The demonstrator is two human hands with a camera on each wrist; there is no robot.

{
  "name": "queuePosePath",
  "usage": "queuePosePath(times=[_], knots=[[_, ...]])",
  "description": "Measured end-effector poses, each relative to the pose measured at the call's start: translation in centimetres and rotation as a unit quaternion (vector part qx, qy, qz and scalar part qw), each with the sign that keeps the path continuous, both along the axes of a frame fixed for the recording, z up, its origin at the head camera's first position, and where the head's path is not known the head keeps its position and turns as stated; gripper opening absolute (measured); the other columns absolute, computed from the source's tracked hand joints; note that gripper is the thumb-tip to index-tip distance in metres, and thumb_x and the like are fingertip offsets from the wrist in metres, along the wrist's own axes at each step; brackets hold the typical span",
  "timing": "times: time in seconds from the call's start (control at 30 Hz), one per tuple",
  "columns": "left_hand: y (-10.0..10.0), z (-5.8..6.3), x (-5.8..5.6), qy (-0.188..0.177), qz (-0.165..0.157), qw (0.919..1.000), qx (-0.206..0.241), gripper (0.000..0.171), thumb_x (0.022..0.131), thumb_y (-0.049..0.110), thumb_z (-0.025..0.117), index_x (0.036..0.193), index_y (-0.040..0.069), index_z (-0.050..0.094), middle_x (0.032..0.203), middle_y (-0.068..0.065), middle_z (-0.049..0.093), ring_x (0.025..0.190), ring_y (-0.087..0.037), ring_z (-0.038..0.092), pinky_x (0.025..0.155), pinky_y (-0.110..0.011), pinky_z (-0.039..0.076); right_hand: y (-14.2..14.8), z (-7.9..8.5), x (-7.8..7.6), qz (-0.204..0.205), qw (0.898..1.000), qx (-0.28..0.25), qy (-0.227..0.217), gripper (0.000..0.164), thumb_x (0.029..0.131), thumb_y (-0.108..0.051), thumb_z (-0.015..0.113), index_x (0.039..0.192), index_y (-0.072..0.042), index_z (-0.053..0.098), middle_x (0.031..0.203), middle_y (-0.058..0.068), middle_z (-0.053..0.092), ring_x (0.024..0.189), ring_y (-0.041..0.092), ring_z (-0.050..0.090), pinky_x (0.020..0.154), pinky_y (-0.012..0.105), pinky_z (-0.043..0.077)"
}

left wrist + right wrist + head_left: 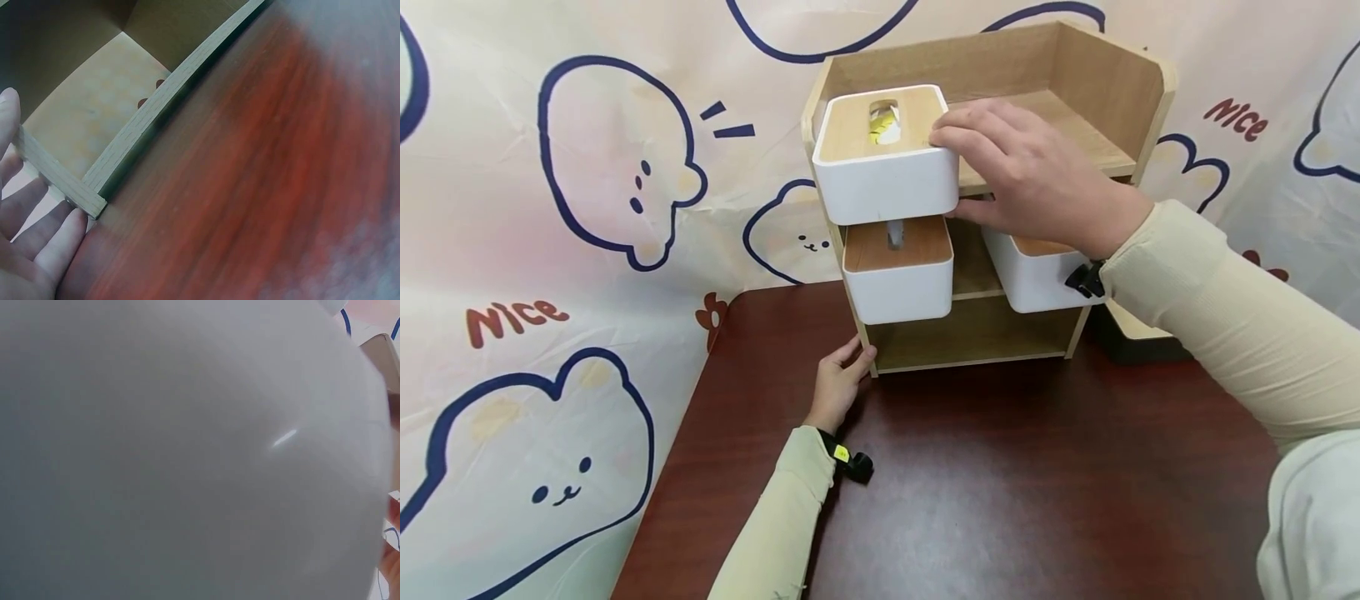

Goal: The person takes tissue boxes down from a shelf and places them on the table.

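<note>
On the far left, a printed cloth (467, 217) carries one red "Nice". At the edge of the worktop's (1000, 483) single wooden shelf unit (1101, 104), the left hand (841, 383) grips the left side panel low down, thumb inside and fingers outside. Three white boxes are in view: the upper box (887, 187) at the unit's top left, one lower box (898, 296) beneath it, and one right-hand box (1033, 279). The right hand's (1045, 171) fingers grasp the upper box's right end. Farther right sits one dark-sided tray (1138, 346).
</note>
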State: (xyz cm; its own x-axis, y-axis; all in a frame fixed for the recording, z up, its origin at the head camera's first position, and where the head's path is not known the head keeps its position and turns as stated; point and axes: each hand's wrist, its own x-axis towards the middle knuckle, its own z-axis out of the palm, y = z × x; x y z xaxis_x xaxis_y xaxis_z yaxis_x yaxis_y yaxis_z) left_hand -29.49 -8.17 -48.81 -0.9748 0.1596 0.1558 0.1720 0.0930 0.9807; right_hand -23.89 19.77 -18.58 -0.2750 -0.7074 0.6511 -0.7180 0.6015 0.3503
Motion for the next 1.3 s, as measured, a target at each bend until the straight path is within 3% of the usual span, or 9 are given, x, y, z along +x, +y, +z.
queuePosePath(times=[0.2, 0.4, 1.0, 1.3], knots=[[-0.05, -0.05, -0.14, -0.001, -0.001, 1.0000, -0.002, 0.057, 0.087, 0.039, 0.074, 0.135, 0.011, 0.060, 0.138, -0.006, 0.054, 0.128, -0.017, 0.047, 0.097, -0.035, 0.047, 0.08, 0.01, -0.02, -0.008, 0.999, 0.022, 0.030, 0.068, 0.079, -0.017, 0.084, 0.131, 0.007, 0.047, 0.131, 0.022, 0.053, 0.122, 0.038, 0.048, 0.110, 0.042, 0.034], [0.11, -0.08, -0.26, 0.010, -0.004, 0.9999, 0.003, 0.054, 0.088, 0.037, 0.073, 0.134, 0.012, 0.060, 0.138, -0.006, 0.054, 0.127, -0.017, 0.049, 0.093, -0.031, 0.049, 0.13, -0.41, -0.08, -0.004, 0.999, -0.009, 0.036, 0.069, 0.074, -0.014, 0.087, 0.128, 0.007, 0.050, 0.130, 0.022, 0.054, 0.122, 0.038, 0.049, 0.110, 0.042, 0.033], [-0.09, -0.24, 0.01, 0.003, 0.002, 1.0000, -0.006, 0.062, 0.084, 0.047, 0.073, 0.135, 0.014, 0.060, 0.137, -0.004, 0.055, 0.128, -0.015, 0.047, 0.094, -0.031, 0.049, 0.11, -0.87, 0.03, 0.009, 1.000, -0.008, 0.008, 0.070, 0.076, -0.002, 0.083, 0.132, 0.008, 0.041, 0.138, 0.025, 0.047, 0.135, 0.035, 0.039, 0.114, 0.041, 0.027], [-0.01, -0.31, -0.11, 0.001, 0.000, 1.0000, 0.007, 0.060, 0.085, 0.045, 0.074, 0.134, 0.014, 0.060, 0.138, -0.006, 0.054, 0.119, -0.017, 0.056, 0.089, -0.029, 0.052, 0.19, -0.62, 0.25, -0.002, 1.000, 0.007, 0.015, 0.067, 0.079, -0.002, 0.081, 0.132, 0.010, 0.041, 0.138, 0.026, 0.046, 0.134, 0.036, 0.040, 0.115, 0.041, 0.026]])
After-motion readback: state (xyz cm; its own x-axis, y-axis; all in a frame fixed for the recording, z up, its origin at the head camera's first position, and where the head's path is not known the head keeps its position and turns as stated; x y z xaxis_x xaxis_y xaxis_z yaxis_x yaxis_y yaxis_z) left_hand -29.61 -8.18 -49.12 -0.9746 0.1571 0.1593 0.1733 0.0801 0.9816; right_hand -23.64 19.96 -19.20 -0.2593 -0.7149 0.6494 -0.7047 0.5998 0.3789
